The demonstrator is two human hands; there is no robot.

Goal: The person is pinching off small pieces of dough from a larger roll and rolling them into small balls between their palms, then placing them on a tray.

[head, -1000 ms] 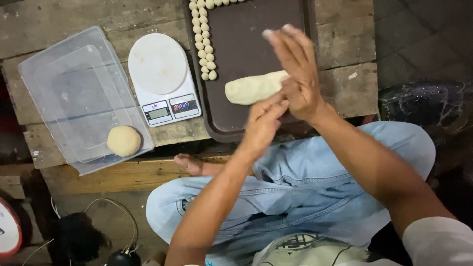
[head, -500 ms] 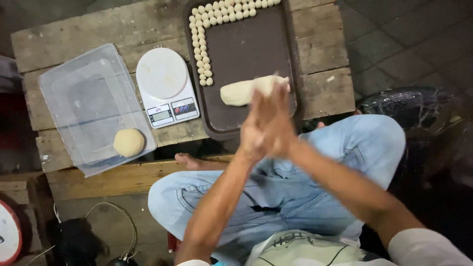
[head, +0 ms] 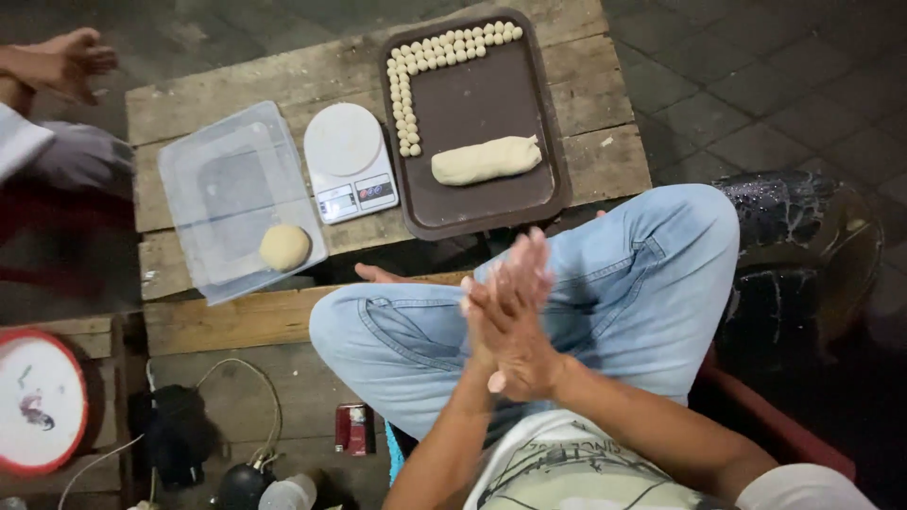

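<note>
— Over your lap, your left hand (head: pixel 487 316) and right hand (head: pixel 520 340) press flat together, palm to palm; whether dough sits between them, you cannot tell.

— How far along?

— Small dough balls (head: pixel 416 66) line two edges of the brown tray (head: pixel 553 161); the dough log (head: pixel 486 160) lies there uncut, and a dough round (head: pixel 284 246) waits on the clear lid (head: pixel 213 179). A small red packet (head: pixel 352 427) lies by your knee.
</note>
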